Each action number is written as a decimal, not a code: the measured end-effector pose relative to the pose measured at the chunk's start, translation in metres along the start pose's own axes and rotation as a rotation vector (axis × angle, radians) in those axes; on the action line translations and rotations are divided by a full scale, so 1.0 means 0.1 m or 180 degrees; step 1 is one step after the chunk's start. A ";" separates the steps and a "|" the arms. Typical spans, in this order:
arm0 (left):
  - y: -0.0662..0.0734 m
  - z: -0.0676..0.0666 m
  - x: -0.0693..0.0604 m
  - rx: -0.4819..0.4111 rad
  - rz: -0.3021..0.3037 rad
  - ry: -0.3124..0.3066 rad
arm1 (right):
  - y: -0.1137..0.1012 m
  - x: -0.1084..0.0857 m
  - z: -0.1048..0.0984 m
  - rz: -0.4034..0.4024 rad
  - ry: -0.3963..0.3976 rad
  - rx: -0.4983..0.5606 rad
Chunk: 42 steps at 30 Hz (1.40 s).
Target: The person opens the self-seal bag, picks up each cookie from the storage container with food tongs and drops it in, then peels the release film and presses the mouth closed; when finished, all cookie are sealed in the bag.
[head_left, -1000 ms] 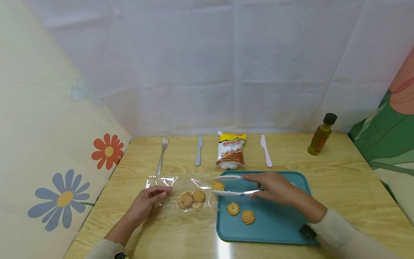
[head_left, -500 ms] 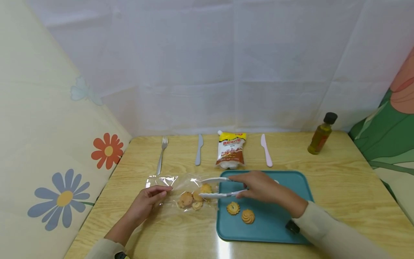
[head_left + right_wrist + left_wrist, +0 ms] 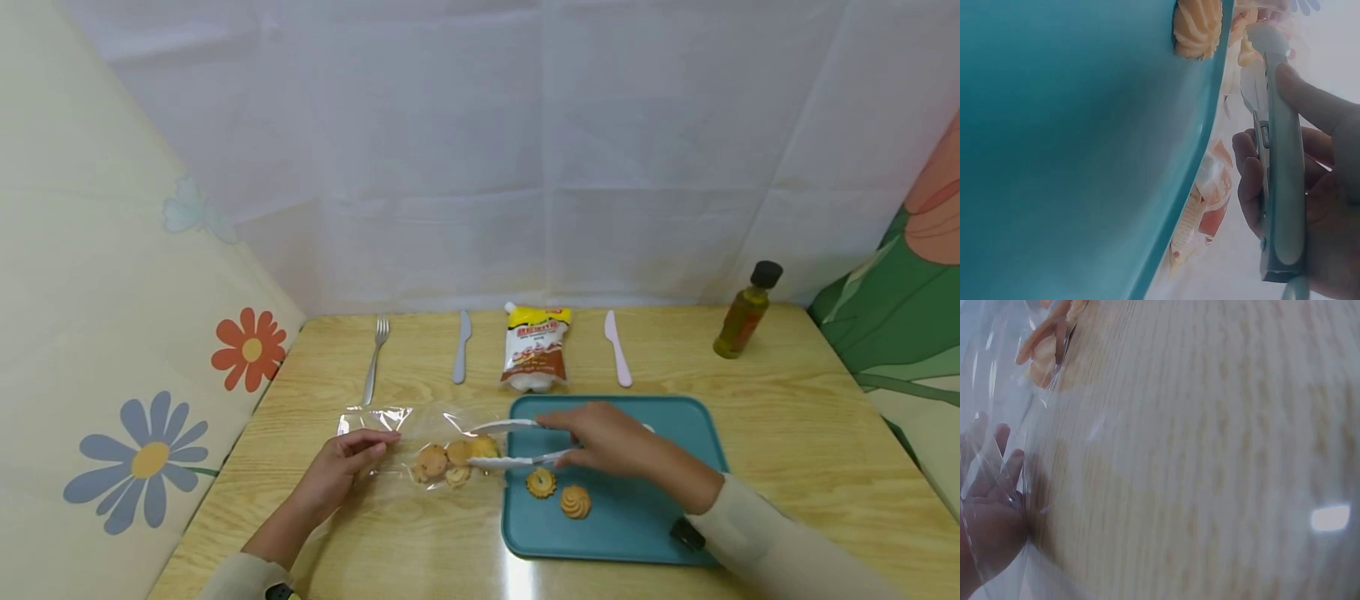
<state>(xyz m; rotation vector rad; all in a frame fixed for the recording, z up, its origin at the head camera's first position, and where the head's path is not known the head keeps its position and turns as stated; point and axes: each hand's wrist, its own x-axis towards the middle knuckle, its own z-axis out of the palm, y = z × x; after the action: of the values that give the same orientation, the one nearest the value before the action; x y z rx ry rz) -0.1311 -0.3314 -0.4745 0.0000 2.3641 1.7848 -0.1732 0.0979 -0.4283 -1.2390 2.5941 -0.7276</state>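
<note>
"When you look down at the worktop point(image 3: 405, 542), what are the two hands holding?"

"The left hand point(image 3: 333, 479) is pinching the clear bag point(image 3: 397, 418) with its fingers. You can see them through the shiny plastic in the left wrist view. The right hand point(image 3: 615, 437) has its fingers wrapped on the tongs point(image 3: 502, 462), and they point at the bag."

"So what's in the bag?"

"Some round cookies point(image 3: 431, 461) are bunched up at the end just beside the blue tray point(image 3: 630, 529). A yellow cookie point(image 3: 486, 447) sits between the tips of the tongs, at that same end. I can't tell if the tongs are squeezing it."

"Are there more cookies?"

"Yes! A frilly cookie point(image 3: 541, 482) and a swirly cookie point(image 3: 575, 502) lie near each other on the tray, close to its left side."

"And what's at the back?"

"A fork point(image 3: 375, 358), a grey knife point(image 3: 462, 350), a yellow, white and brown pouch point(image 3: 536, 350), a pink knife point(image 3: 618, 350), and, well apart on the right, a bottle point(image 3: 742, 317) with a black cap, standing up."
</note>
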 end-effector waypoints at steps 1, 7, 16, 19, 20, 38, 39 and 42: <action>0.00 0.00 0.00 0.0006 -0.0010 0.0007 | 0.00 -0.02 0.00 0.0012 -0.0009 -0.0001; -0.01 0.00 0.00 0.0011 0.0038 -0.0001 | 0.02 -0.13 0.01 0.0069 -0.0035 0.0050; -0.01 -0.01 0.00 -0.0022 0.0102 0.0002 | 0.03 -0.15 0.02 0.0076 0.0030 -0.0023; 0.00 0.00 -0.01 -0.0037 0.0107 0.0001 | 0.01 -0.08 0.03 0.0063 0.0015 -0.0024; 0.01 0.00 -0.02 -0.0042 0.0102 0.0000 | 0.00 -0.05 0.04 0.0054 0.0016 -0.0028; -0.01 -0.01 -0.01 -0.0055 0.0152 -0.0033 | -0.24 0.42 0.11 -0.0114 -0.0076 0.0059; -0.01 -0.01 -0.01 -0.0049 0.0163 -0.0032 | -0.26 0.44 0.12 -0.0118 -0.0082 0.0053; -0.01 -0.01 0.00 -0.0039 0.0186 -0.0039 | -0.28 0.47 0.14 -0.0130 -0.0110 0.0054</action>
<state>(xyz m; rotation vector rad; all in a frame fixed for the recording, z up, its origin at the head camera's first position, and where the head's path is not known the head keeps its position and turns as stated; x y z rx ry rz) -0.1307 -0.3327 -0.4755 0.0793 2.3681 1.8198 -0.1791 0.0419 -0.4240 -1.2915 2.5369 -0.7274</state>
